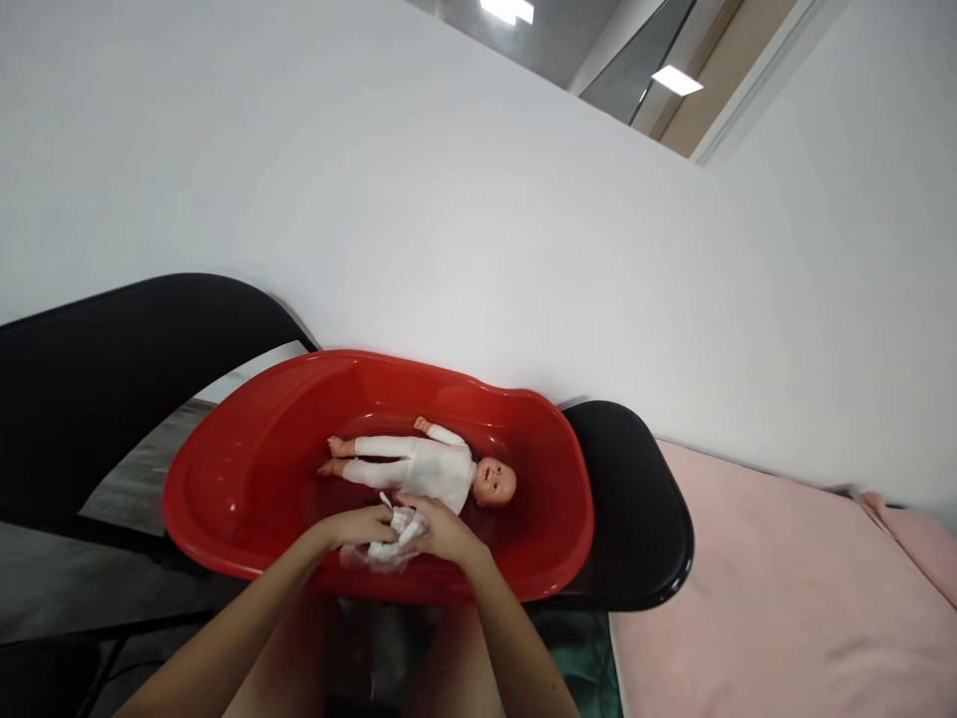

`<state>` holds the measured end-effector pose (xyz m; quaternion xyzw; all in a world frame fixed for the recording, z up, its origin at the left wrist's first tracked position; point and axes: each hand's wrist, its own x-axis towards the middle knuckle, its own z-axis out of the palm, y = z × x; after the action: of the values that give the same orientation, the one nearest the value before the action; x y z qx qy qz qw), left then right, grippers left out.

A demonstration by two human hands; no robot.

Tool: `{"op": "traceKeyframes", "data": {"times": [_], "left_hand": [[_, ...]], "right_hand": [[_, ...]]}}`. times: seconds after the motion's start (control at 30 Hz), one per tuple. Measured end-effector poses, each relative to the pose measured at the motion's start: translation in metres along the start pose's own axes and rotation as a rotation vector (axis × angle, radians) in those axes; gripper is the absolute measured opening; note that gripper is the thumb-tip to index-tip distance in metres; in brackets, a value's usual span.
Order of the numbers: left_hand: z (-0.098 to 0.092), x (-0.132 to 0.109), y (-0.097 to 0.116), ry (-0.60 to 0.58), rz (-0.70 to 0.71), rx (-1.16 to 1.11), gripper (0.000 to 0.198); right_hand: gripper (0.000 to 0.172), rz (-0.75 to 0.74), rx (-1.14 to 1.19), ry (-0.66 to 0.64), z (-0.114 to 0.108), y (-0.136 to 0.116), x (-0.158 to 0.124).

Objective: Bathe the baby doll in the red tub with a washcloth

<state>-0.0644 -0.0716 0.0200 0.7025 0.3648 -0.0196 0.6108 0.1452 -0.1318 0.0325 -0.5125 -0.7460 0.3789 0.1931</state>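
Observation:
A baby doll point(440, 471) in white lies on its back inside a red baby bathtub point(261, 384), its head to the right and its feet to the left. Over the tub's near side, both hands are closed on a crumpled white cloth point(402, 529). My left hand point(360, 526) grips it from the left, and my right hand point(443, 529) from the right, close beside the doll's body. Some fingertips are hidden in the folds. Below the cloth is a pale, blurry patch that could be suds or thin fabric. The doll's near arm is mostly out of sight.
A black folding chair point(150, 369) stands at the left, and a black seat point(635, 499) supports the tub's right end. Farther right spreads a pink-covered surface point(763, 588). A white wall point(464, 219) rises directly behind the tub. My legs are under its near rim.

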Motion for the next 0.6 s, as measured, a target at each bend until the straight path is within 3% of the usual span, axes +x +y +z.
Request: {"op": "traceKeyframes", "data": {"times": [0.07,0.17,0.27,0.37,0.47,0.6], "left_hand": [[-0.001,-0.002,-0.001,0.005,0.040,-0.010,0.016],[-0.004,-0.007,-0.009,0.065,0.051,-0.052,0.028],[-0.006,-0.015,-0.020,0.103,0.088,-0.026,0.048],[-0.003,-0.021,-0.025,0.140,0.117,0.017,0.054],[0.000,-0.022,-0.023,0.251,0.105,0.015,0.043],[-0.002,-0.022,-0.012,0.345,0.164,-0.062,0.033]], "right_hand": [[0.057,0.038,-0.016,-0.008,0.013,-0.006,0.002],[0.031,0.165,-0.077,0.091,0.023,-0.004,0.000],[0.023,0.212,-0.030,0.162,0.029,0.001,-0.005],[0.021,0.279,0.055,0.261,0.034,0.005,-0.008],[0.018,0.311,0.214,0.343,0.038,0.006,-0.009],[0.018,0.353,0.499,0.306,0.039,0.003,-0.006]]}}
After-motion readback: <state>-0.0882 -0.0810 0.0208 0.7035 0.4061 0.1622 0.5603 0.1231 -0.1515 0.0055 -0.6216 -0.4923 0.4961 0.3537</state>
